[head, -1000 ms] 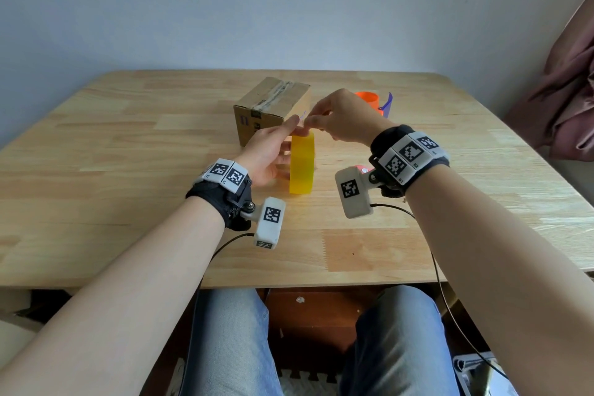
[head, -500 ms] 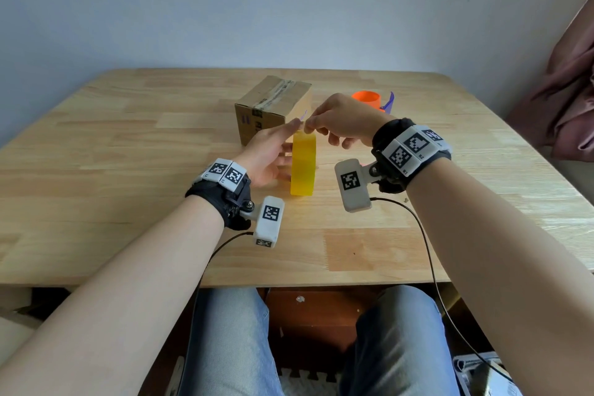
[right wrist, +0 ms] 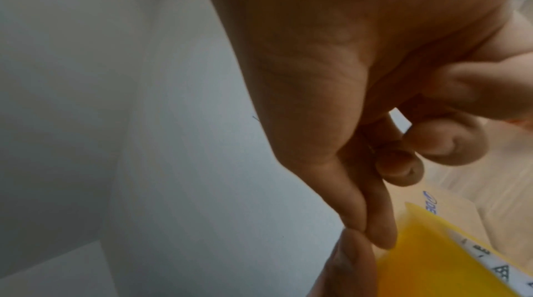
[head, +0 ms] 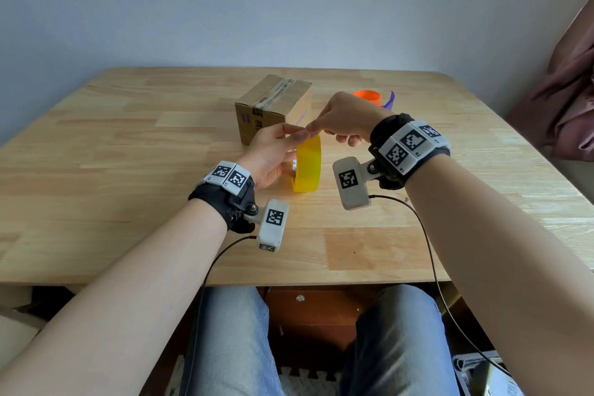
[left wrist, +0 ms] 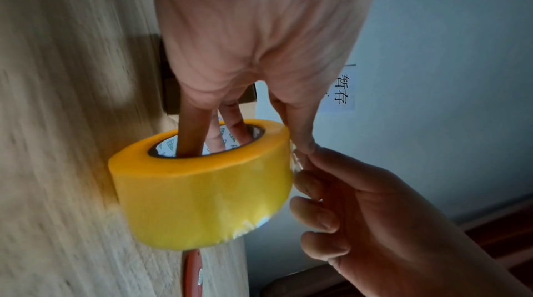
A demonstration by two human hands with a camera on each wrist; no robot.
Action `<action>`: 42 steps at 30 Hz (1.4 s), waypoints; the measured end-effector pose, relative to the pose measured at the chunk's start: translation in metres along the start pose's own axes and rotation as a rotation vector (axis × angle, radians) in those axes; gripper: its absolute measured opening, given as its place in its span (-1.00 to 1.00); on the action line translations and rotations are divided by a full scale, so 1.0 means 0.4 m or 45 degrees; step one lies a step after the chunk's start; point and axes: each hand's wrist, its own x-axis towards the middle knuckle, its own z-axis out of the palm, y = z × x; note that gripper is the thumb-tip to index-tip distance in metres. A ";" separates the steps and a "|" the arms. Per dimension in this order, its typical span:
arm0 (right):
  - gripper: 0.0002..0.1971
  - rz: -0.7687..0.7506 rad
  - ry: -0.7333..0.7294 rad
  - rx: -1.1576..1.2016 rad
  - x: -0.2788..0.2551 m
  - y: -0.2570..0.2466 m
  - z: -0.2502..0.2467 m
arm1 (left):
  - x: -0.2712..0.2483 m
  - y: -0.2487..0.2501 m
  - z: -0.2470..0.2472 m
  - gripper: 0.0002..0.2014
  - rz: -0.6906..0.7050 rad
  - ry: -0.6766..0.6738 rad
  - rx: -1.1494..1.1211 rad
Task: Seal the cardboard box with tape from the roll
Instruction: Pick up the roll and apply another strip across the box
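Note:
A yellow tape roll (head: 308, 167) stands on edge on the wooden table (head: 128, 170). My left hand (head: 273, 151) holds it, fingers through the core (left wrist: 213, 142) and thumb on the rim. My right hand (head: 340, 120) pinches the loose tape end (left wrist: 297, 160) at the top of the roll with thumb and forefinger (right wrist: 377, 229). The cardboard box (head: 273, 106) sits just behind the roll, old tape along its top seam.
An orange round object (head: 367, 95) with a purple piece (head: 388, 101) lies behind my right hand. A reddish cloth (head: 565, 100) hangs past the table's right edge. Cables run from both wrist cameras over the table's front edge.
My right hand has sunk slightly and its pinch now sits right on the top of the roll. The left hand and the roll have stayed in place.

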 end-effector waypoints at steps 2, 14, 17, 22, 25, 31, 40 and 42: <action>-0.68 0.010 -0.004 0.069 0.000 0.000 -0.001 | 0.001 0.001 0.003 -0.81 -0.001 0.001 0.037; -0.68 0.030 -0.018 0.068 -0.006 -0.004 -0.006 | 0.000 -0.007 0.002 -0.75 0.014 -0.007 -0.018; -0.61 0.031 -0.015 0.056 -0.004 -0.006 -0.007 | -0.001 -0.012 -0.002 -0.79 -0.004 0.024 -0.024; -0.62 -0.094 0.138 0.087 -0.004 0.007 -0.013 | -0.012 -0.001 0.002 -0.81 -0.025 -0.012 -0.010; -0.66 -0.115 0.052 0.132 -0.010 0.015 -0.013 | -0.016 0.008 -0.002 -0.82 -0.035 -0.024 -0.006; -0.69 -0.098 0.022 0.074 -0.004 0.024 0.006 | -0.023 0.019 0.007 -0.85 -0.013 -0.007 0.027; -0.78 0.018 -0.101 0.172 -0.011 0.014 0.008 | -0.033 0.016 0.006 -0.82 -0.024 -0.027 -0.004; -0.75 0.024 -0.100 0.172 -0.013 0.013 0.010 | -0.035 0.017 0.008 -0.83 -0.023 -0.016 0.000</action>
